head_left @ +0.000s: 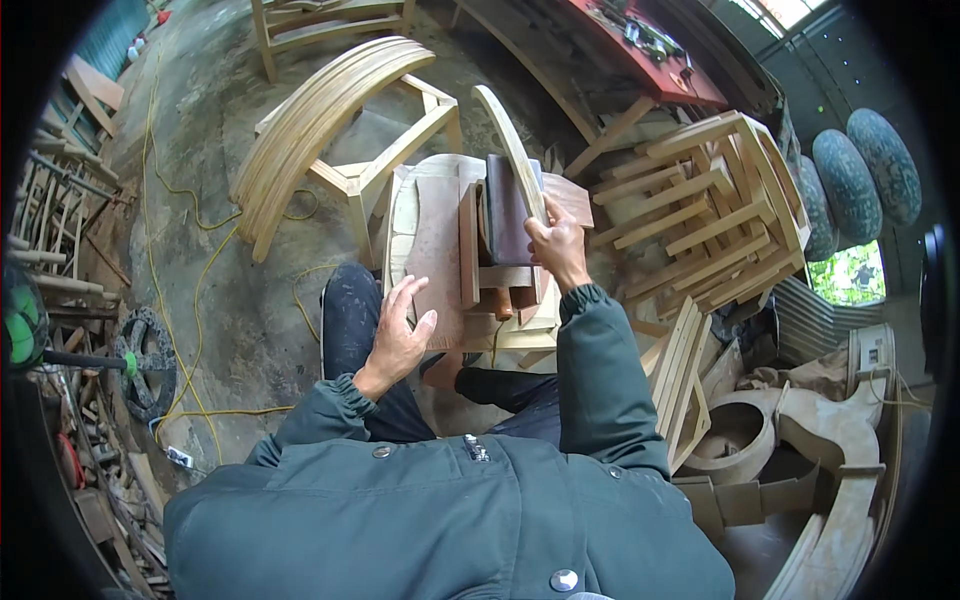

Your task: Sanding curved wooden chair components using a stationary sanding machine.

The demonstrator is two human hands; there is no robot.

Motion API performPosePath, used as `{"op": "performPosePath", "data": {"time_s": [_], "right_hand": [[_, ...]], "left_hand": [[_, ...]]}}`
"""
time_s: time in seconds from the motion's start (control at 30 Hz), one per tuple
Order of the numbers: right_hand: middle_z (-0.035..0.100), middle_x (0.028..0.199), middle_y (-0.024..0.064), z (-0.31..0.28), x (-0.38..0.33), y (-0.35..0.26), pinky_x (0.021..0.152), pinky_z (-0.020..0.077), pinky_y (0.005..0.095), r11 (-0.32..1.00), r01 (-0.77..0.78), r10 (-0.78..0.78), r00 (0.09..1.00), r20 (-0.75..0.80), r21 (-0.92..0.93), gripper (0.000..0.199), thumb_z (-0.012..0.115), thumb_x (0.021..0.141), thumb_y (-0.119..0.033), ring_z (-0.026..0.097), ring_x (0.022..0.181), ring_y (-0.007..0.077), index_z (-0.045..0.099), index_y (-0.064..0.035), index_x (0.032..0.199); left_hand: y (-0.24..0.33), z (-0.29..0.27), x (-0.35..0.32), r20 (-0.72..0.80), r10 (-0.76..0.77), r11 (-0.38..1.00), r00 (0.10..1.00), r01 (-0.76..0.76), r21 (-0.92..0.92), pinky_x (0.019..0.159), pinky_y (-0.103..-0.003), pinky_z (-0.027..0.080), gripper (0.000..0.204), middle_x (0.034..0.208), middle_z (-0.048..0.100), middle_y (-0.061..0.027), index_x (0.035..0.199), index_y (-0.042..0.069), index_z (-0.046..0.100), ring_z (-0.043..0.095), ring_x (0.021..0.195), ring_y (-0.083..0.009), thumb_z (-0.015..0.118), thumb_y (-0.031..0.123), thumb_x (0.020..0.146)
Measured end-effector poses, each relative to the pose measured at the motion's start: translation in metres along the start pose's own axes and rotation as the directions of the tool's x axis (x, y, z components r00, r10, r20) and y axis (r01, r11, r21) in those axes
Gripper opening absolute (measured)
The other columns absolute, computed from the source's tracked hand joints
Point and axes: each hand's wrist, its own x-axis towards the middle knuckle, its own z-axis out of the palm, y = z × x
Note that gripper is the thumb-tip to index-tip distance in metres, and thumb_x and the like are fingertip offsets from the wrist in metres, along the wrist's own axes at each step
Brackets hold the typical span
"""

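In my right hand [560, 243] is the near end of a slim, curved wooden slat [508, 135]. The slat points away from me and lies along the right side of a flat grey belt [503, 225], which looks like an upturned belt sander held between upright boards. Whether the slat touches the belt, I cannot tell. A brown turned handle [503, 304] sticks out toward me below it. My left hand [400, 335] is empty, fingers apart, beside the near left part of a brown wooden board [437, 240].
A stack of curved slats [325, 125] rests on a wooden frame [405, 150] ahead on the left. More slatted frames [700, 200] are piled at the right. A yellow cord [200, 305] trails over the floor at left. Tools lie on a red tabletop [690, 85] at far right.
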Motion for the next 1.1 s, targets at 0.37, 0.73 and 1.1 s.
{"op": "performPosePath", "data": {"time_s": [0.37, 0.73, 1.1], "right_hand": [[0.072, 0.127, 0.0121, -0.065, -0.199, 0.027, 0.098, 0.0533, 0.0287, 0.996, 0.042, -0.041, 0.999, 0.023, -0.078, 0.065, 0.062, 0.087, -0.005, 0.067, 0.112, 0.0134, 0.055, 0.0000, 0.151], [0.072, 0.100, 0.0121, -0.149, -0.587, 0.061, 0.085, 0.0536, 0.0304, 0.953, -0.285, 0.297, 0.945, -0.136, 0.098, 0.059, 0.072, 0.069, 0.004, 0.069, 0.090, 0.0191, 0.072, 0.0017, 0.128], [0.072, 0.104, 0.0066, -0.103, -0.654, 0.129, 0.082, 0.0545, 0.0294, 0.808, -0.434, 0.537, 0.820, -0.197, 0.398, 0.052, 0.075, 0.090, -0.012, 0.068, 0.090, 0.0152, 0.059, 0.0029, 0.138]], "left_hand": [[0.048, 0.031, 0.010, 0.246, -0.108, 0.793, 0.963, 0.233, -0.563, 0.120, -0.040, 0.037, 0.051, 0.152, 0.052, -0.0190, 0.150, 0.000, 0.048, 0.048, 0.144, -0.0293, 0.061, 0.019, 0.104], [0.123, 0.111, 0.027, 0.648, -0.134, -0.085, 0.750, 0.643, -0.761, 0.105, -0.057, 0.052, 0.081, 0.136, 0.055, -0.0214, 0.146, 0.006, 0.038, 0.061, 0.127, -0.0387, 0.050, 0.071, 0.101], [0.165, 0.180, -0.040, 0.757, -0.132, 0.108, 0.640, 0.769, -0.631, 0.090, -0.055, 0.056, 0.044, 0.101, 0.060, -0.0150, 0.121, 0.007, 0.048, 0.064, 0.095, -0.0326, 0.057, 0.047, 0.108]]}}
